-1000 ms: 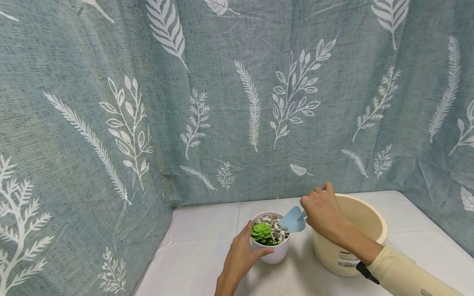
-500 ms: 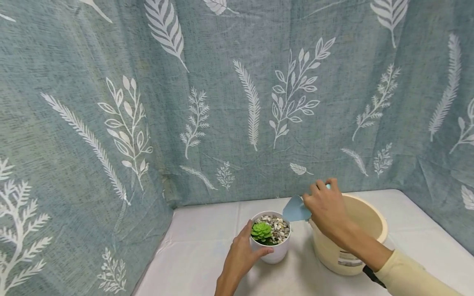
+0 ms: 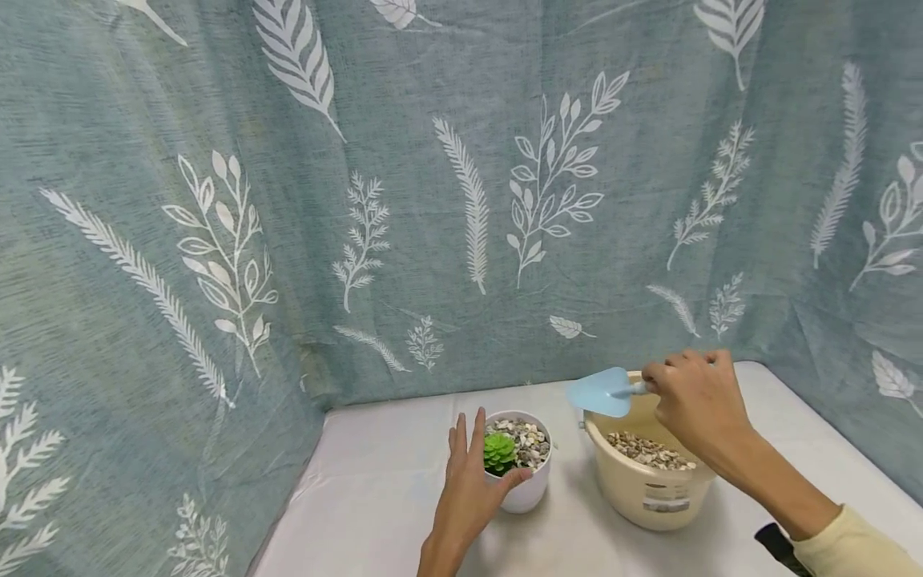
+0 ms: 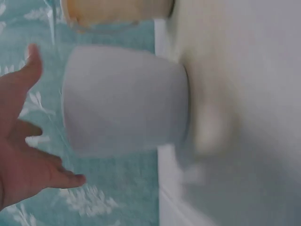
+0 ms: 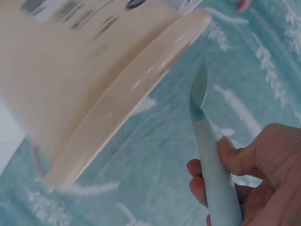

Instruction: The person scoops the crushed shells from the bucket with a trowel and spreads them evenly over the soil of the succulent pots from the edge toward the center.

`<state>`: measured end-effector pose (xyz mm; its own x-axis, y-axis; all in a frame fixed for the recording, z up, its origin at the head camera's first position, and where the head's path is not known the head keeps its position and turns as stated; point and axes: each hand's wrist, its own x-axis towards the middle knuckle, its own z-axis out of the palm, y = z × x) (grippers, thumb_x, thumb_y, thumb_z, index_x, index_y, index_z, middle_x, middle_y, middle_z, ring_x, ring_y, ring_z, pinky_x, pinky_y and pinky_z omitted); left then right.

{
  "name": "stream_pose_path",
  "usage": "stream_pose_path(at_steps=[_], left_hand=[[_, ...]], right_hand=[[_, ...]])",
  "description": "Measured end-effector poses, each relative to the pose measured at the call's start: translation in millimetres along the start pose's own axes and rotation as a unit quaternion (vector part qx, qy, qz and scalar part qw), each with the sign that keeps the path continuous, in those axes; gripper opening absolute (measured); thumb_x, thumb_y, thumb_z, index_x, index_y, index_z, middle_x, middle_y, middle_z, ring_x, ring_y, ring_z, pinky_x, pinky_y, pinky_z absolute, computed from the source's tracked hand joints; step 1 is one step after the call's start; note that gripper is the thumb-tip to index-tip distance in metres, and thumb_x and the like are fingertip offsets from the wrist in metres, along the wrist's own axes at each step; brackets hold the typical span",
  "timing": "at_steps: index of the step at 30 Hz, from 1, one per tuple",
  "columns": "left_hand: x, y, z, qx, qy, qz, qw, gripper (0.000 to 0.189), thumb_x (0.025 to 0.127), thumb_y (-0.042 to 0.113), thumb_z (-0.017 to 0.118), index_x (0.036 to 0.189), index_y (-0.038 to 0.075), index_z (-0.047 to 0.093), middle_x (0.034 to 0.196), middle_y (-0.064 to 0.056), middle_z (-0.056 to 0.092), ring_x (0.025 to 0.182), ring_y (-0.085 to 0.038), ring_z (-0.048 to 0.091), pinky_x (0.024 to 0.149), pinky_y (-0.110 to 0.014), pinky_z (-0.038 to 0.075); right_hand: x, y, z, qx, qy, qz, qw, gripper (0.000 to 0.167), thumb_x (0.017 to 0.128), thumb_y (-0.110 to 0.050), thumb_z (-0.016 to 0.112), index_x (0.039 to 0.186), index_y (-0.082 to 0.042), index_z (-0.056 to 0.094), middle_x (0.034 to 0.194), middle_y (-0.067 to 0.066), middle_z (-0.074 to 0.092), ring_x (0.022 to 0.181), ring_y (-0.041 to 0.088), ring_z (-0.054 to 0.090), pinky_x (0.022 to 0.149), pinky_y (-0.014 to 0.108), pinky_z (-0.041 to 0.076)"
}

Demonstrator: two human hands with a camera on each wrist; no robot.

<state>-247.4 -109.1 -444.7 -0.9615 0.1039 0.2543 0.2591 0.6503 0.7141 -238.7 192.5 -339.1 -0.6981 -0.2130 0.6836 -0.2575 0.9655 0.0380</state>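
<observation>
A white flowerpot (image 3: pixel 526 490) stands on the table, holding a green succulent (image 3: pixel 499 453) and a bed of pebbles (image 3: pixel 532 439). My left hand (image 3: pixel 465 490) is spread beside it with fingers straight; the left wrist view shows a gap between this hand (image 4: pixel 28 141) and the pot wall (image 4: pixel 124 101). High over the cream bucket (image 3: pixel 623 485), my right hand (image 3: pixel 703 401) grips a light blue trowel (image 3: pixel 602 393) by its handle (image 5: pixel 214 169). The trowel's blade points left, above the bucket's rim, and no pebbles show on it.
Loose pebbles (image 3: pixel 649 451) lie inside the bucket, to the right of the flowerpot. A white cloth (image 3: pixel 382 489) covers the table. Behind and at both sides hangs a blue-green curtain (image 3: pixel 404 240) with white leaf prints.
My right hand has carried the trowel up and right, from the flowerpot's rim to above the bucket. My left hand has loosened from the flowerpot and straightened its fingers. The head view has shifted slightly.
</observation>
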Motion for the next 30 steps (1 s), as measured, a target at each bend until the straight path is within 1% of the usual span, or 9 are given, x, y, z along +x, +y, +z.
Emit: stream_pose_path(at_steps=[3, 6, 9, 12, 17, 20, 24, 27, 30], left_hand=[[2.8, 15.7, 8.6, -0.013, 0.034, 0.036, 0.9987, 0.098, 0.088, 0.053, 0.079, 0.165, 0.015, 0.033, 0.17, -0.027, 0.025, 0.156, -0.056, 0.025, 0.114, -0.074, 0.039], [5.2, 31.5, 19.9, -0.02, 0.043, 0.087, 0.9951, 0.086, 0.091, 0.052, 0.076, 0.161, 0.015, 0.042, 0.166, -0.024, 0.037, 0.153, -0.05, 0.038, 0.115, -0.066, 0.044], [6.8, 47.9, 32.7, -0.009, 0.015, 0.133, 0.991, 0.078, 0.095, 0.053, 0.07, 0.16, 0.018, 0.044, 0.164, -0.018, 0.044, 0.149, -0.042, 0.048, 0.114, -0.06, 0.048], [8.6, 62.5, 47.6, 0.002, -0.03, 0.161, 0.9864, 0.074, 0.098, 0.054, 0.067, 0.16, 0.02, 0.044, 0.164, -0.017, 0.044, 0.147, -0.04, 0.05, 0.114, -0.058, 0.049], [11.7, 80.3, 72.1, 0.012, -0.077, 0.151, 0.9855, 0.079, 0.096, 0.059, 0.067, 0.156, 0.011, 0.05, 0.167, -0.021, 0.039, 0.15, -0.041, 0.047, 0.117, -0.056, 0.048], [10.9, 82.9, 80.0, 0.023, -0.077, 0.146, 0.9861, 0.08, 0.095, 0.06, 0.067, 0.151, 0.005, 0.054, 0.166, -0.023, 0.039, 0.151, -0.04, 0.046, 0.117, -0.052, 0.048], [9.7, 81.9, 83.8, 0.044, -0.046, 0.171, 0.9832, 0.077, 0.094, 0.059, 0.067, 0.145, 0.002, 0.06, 0.162, -0.026, 0.044, 0.147, -0.04, 0.051, 0.114, -0.047, 0.051], [11.2, 82.3, 84.6, 0.058, -0.029, 0.188, 0.9801, 0.074, 0.093, 0.058, 0.069, 0.142, 0.002, 0.063, 0.159, -0.026, 0.048, 0.144, -0.039, 0.055, 0.112, -0.045, 0.054], [12.3, 83.8, 85.3, 0.062, -0.029, 0.19, 0.9795, 0.073, 0.093, 0.058, 0.069, 0.141, 0.003, 0.064, 0.158, -0.025, 0.05, 0.143, -0.038, 0.056, 0.111, -0.045, 0.055]], right_hand=[[-5.7, 15, -5, -0.006, -0.006, 0.009, 0.9999, 0.011, 0.079, -0.004, 0.083, 0.08, -0.014, 0.078, 0.067, 0.003, 0.069, 0.065, 0.024, 0.059, 0.077, 0.056, 0.044], [-11.2, 27, -9, -0.023, -0.035, 0.017, 0.999, 0.016, 0.075, 0.001, 0.08, 0.077, -0.014, 0.075, 0.066, 0.003, 0.067, 0.066, 0.025, 0.058, 0.079, 0.057, 0.043], [-16.7, 37, -11, -0.054, -0.081, 0.022, 0.995, 0.018, 0.072, 0.004, 0.077, 0.077, -0.013, 0.073, 0.068, 0.005, 0.065, 0.069, 0.027, 0.058, 0.083, 0.059, 0.043], [-21.5, 44, -9, -0.089, -0.102, 0.012, 0.9908, 0.019, 0.069, 0.005, 0.079, 0.078, -0.011, 0.072, 0.069, 0.007, 0.064, 0.072, 0.03, 0.059, 0.086, 0.061, 0.043], [-21.9, 51, 0, -0.145, -0.087, -0.044, 0.9846, 0.023, 0.075, 0.003, 0.085, 0.071, -0.012, 0.068, 0.071, 0.011, 0.066, 0.076, 0.033, 0.062, 0.088, 0.058, 0.046], [-17.3, 48, 12, -0.192, -0.076, -0.094, 0.9738, 0.029, 0.079, 0.004, 0.084, 0.064, -0.012, 0.065, 0.069, 0.01, 0.066, 0.074, 0.03, 0.061, 0.086, 0.053, 0.048], [-13.1, 43, 29, -0.253, -0.073, -0.148, 0.9535, 0.033, 0.077, 0.001, 0.087, 0.056, -0.009, 0.063, 0.067, 0.01, 0.067, 0.074, 0.028, 0.062, 0.085, 0.046, 0.051], [-13.2, 42, 41, -0.289, -0.096, -0.187, 0.9339, 0.036, 0.078, -0.006, 0.089, 0.055, -0.012, 0.061, 0.064, 0.006, 0.066, 0.07, 0.025, 0.058, 0.081, 0.038, 0.046], [-15.2, 44, 49, -0.297, -0.123, -0.22, 0.9209, 0.04, 0.078, -0.011, 0.089, 0.055, -0.017, 0.057, 0.06, 0.0, 0.061, 0.065, 0.021, 0.051, 0.077, 0.037, 0.04]])
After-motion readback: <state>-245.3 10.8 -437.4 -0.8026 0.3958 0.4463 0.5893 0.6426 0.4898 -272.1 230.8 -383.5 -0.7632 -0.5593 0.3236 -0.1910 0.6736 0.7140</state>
